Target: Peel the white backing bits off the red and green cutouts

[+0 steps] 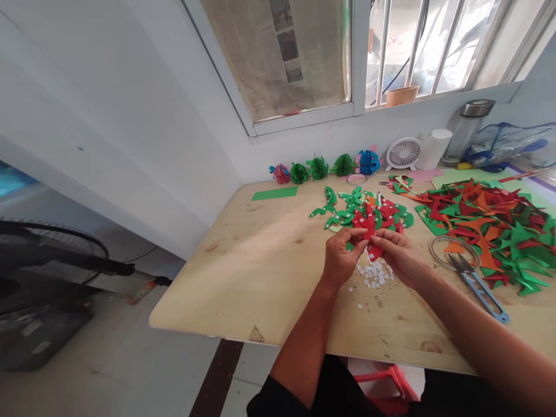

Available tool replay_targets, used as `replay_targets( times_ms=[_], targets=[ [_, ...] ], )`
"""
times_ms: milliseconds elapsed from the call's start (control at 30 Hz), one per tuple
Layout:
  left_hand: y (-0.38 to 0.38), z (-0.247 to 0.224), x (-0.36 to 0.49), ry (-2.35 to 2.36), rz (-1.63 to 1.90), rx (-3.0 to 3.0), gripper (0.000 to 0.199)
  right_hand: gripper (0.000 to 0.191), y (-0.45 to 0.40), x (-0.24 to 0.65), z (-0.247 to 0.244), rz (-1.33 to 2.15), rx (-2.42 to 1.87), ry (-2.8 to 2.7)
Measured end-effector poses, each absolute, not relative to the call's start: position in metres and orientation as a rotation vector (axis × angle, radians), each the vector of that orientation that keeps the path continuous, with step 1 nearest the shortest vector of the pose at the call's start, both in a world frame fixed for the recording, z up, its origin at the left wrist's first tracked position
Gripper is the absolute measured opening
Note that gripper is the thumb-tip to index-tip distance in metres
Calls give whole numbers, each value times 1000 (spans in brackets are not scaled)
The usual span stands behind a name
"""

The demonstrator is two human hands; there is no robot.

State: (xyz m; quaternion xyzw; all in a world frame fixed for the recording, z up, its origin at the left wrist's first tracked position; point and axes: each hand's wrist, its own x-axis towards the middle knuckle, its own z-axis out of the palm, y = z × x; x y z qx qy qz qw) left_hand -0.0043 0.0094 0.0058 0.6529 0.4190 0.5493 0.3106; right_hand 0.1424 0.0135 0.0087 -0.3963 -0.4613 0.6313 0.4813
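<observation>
Left hand: bare left hand, thumb and forefinger pinching the near-left edge of a red paper cutout dotted with white squares.
Right hand: bare right hand, fingertips pinching the same cutout from its right side.
Red cutout: held up between both hands over the pale wooden table; its upper outline is hard to separate from the red pieces behind it.
White bits: from the cutout, a scatter of small white paper squares lies at 6 o'clock.
Shaped pieces: green and red curved paper pieces are heaped at 11 to 1 o'clock, many bearing white squares.
Offcuts: a tangled mound of red, orange and green paper scraps spreads at 3 o'clock.
Snips: blue-handled metal snips lie at 4 o'clock, tips over a thin pale ring.
Strip: a flat green paper rectangle lies at 10 o'clock.
Back edge: a small white fan stands at 1 o'clock.
</observation>
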Motion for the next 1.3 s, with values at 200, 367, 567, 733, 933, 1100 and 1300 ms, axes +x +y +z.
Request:
replay_targets(
  times_ms=[200,367,567,733,933,1100,1300],
  targets=[
    [7,7,-2,1109,1457,1735,20,29,14,141,6,1478,-985,-1148],
    [7,7,-1,1103,1470,1532,22,33,15,141,6,1375,-1013,-1208],
    [11,6,0,949,1419,1148,33,31,11,141,10,1193,-1061,-1363],
    [7,12,4,803,1284,1073,30,25,7,140,10,940,-1130,-1620],
    [6,10,11,849,1419,1027,26,25,4,138,12,733,-1156,-1773],
    [6,8,12,849,1444,912,23,22,5,138,9,708,-1154,-1815],
    [7,12,12,818,1473,695,23,19,4,138,8,697,-1179,-1816]
  ],
)
